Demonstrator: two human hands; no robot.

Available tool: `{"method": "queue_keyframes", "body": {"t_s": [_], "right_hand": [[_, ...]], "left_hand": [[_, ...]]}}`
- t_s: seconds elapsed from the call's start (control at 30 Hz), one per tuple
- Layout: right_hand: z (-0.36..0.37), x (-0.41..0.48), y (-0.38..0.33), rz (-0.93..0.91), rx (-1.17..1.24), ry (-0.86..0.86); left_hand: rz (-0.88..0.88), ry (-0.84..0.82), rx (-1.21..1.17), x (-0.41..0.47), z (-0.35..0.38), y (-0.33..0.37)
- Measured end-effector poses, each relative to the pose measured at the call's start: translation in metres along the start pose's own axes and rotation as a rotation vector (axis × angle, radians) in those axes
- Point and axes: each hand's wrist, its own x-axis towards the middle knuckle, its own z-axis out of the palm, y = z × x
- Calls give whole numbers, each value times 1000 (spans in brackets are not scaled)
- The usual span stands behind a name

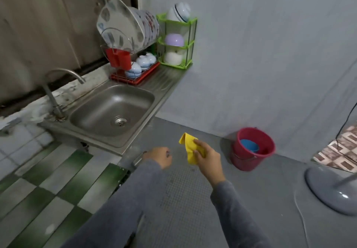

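Right hand (207, 156) grips crumpled yellow cloth (190, 147), held in air above grey floor (193, 199), near front corner of stainless steel sink (113, 110). Left hand (159, 156): fingers curled, holding nothing visible.

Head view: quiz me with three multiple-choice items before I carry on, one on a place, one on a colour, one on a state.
1. Where does the red bucket stand?
A. in the sink
B. on the grey floor by the wall
C. on the counter

2. What colour is the cloth?
A. blue
B. yellow
C. white

3. What is the right hand doing?
A. gripping the cloth
B. lying flat on the tap
C. hanging empty

Answers: 1 B, the bucket sits on the floor at the foot of the wall; 2 B, it is bright yellow; 3 A, fingers and thumb are curled round the cloth.
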Motion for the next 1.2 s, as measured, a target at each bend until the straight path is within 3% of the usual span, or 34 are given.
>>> {"method": "queue_keyframes", "body": {"t_s": [0.23,0.47,0.83,1.2], "right_hand": [[-28,92,27,-18,-8,8],[-6,209,35,-42,-17,-47],[40,432,-9,-148,-52,-164],[119,585,-45,-334,-75,-381]], "left_hand": [[17,34,-34,85,-11,53],[-43,133,38,194,-35,58],[-154,171,-68,388,-113,26],[-392,270,-117,479,-145,-18]]}}
